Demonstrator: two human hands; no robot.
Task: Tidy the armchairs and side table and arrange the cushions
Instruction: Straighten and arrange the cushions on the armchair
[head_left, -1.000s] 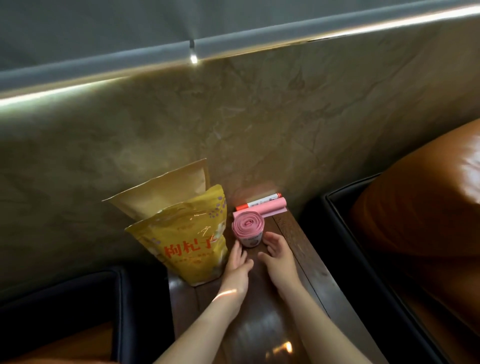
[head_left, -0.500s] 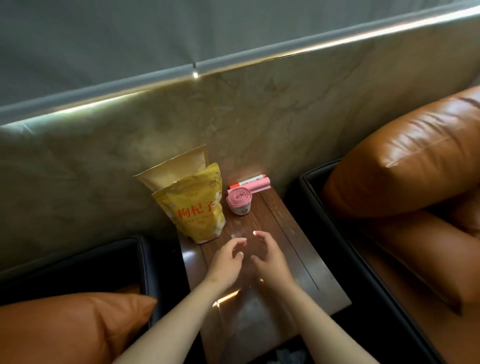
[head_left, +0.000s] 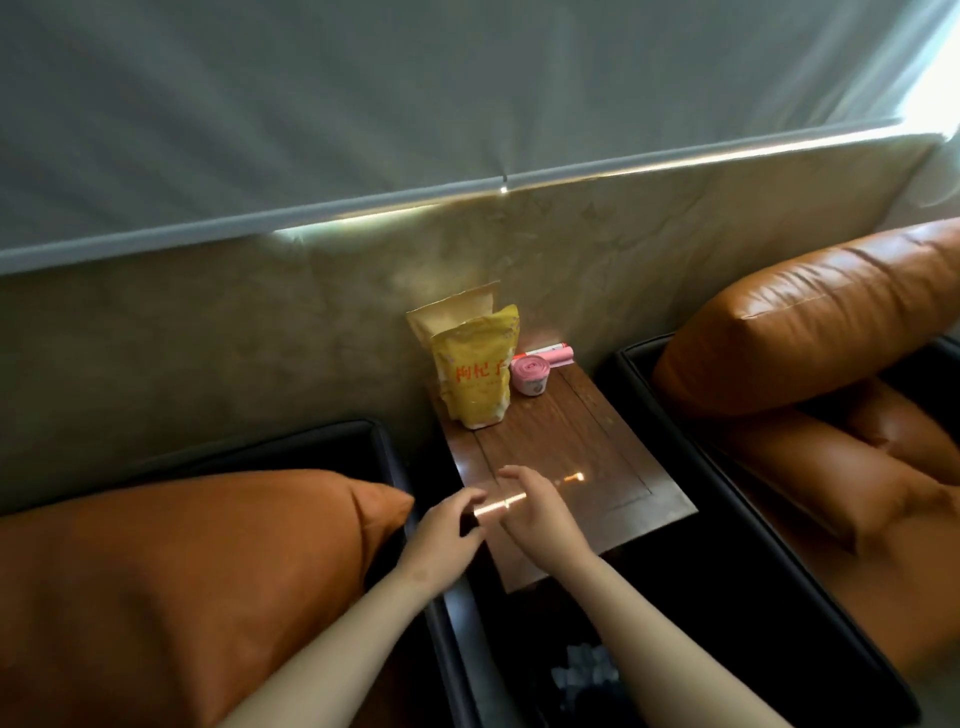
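Note:
A dark wooden side table (head_left: 597, 447) stands between two black-framed armchairs. At its far end, against the wall, stand a yellow pouch (head_left: 475, 376) with a tan paper bag (head_left: 454, 309) behind it, a pink roll (head_left: 530, 376), and a pink pack with a red-capped marker (head_left: 550, 353). My left hand (head_left: 444, 532) and my right hand (head_left: 540, 512) hover side by side over the table's near left corner, fingers loosely spread, holding nothing. An orange cushion (head_left: 182, 571) lies on the left armchair, beside my left hand. Orange leather cushions (head_left: 810, 322) rest on the right armchair.
A marbled wall (head_left: 208, 364) and a grey blind (head_left: 415, 104) rise behind the table. The left chair's black frame (head_left: 384, 447) and the right chair's black frame (head_left: 727, 499) flank the table closely. Something pale (head_left: 582, 670) lies in the dark gap below the table's near edge.
Both hands have drawn back from the pink roll and pouch to the table's near end, empty. The view has pulled back, showing both armchairs and their cushions.

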